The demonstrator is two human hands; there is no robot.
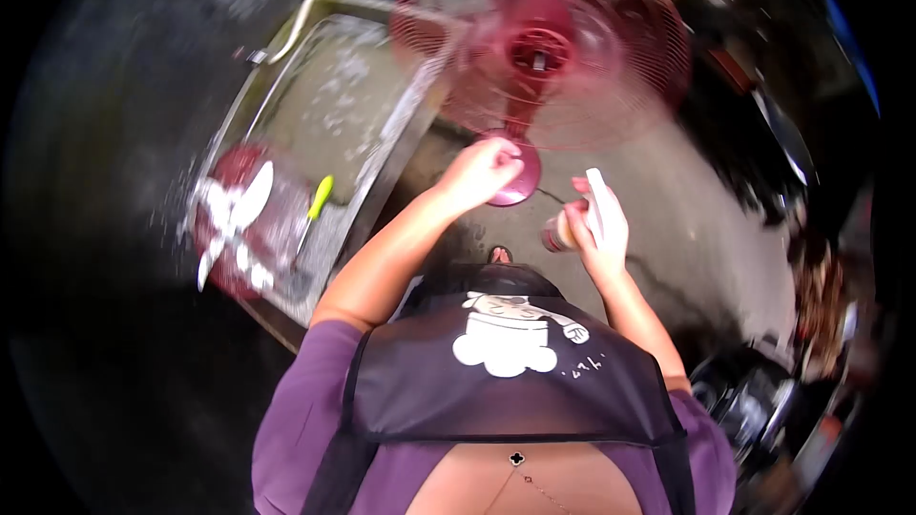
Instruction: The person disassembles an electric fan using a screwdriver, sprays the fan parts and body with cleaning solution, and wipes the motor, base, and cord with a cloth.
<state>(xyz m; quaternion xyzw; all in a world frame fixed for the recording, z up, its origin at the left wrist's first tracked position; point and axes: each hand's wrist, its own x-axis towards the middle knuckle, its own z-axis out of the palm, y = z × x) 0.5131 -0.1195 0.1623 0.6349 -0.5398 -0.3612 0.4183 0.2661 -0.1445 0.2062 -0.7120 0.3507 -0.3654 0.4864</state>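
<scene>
My left hand is closed, its fingers curled in front of the round red base of a standing fan; anything inside it is hidden. To its right, my right hand has its fingers round a slim white object that points up. A small reddish-brown item, blurred, shows against the fingers of that hand. The two hands are apart, both in front of my dark apron.
A large red fan stands ahead. At the left, a metal-edged basin holds cloudy water, with a green-handled tool and a red round container with white pieces at its near end. Blurred dark items line the right.
</scene>
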